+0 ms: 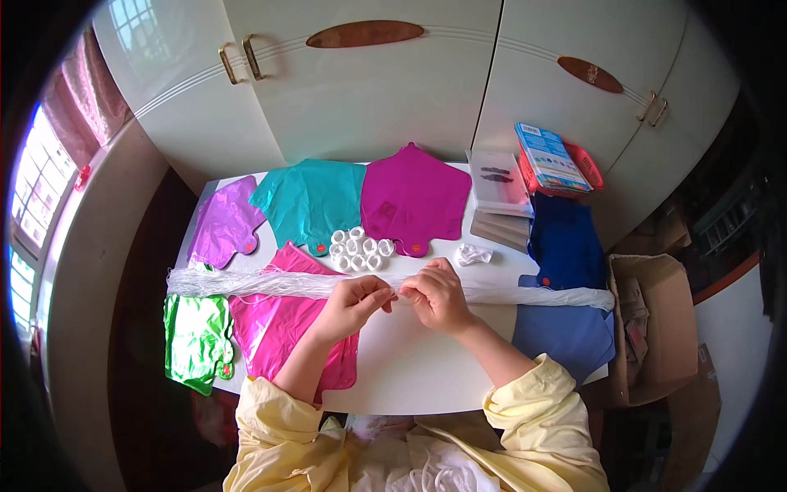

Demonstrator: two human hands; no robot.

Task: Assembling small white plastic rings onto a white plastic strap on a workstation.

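Note:
My left hand and my right hand meet above the middle of the table, thumbs and fingers pinched toward each other. Whatever is between the fingertips is too fine to make out. Just behind them a long bundle of white string stretches across the table from left to right. Beneath my left forearm lies a flat pink foil balloon. A small cluster of white rings sits beyond my left hand, and a crumpled white piece rests beyond my right hand.
Flat foil balloons surround these: purple, teal, magenta, green, dark blue and slate blue. A clear plastic case and red basket stand back right. An open cardboard box adjoins the table's right edge.

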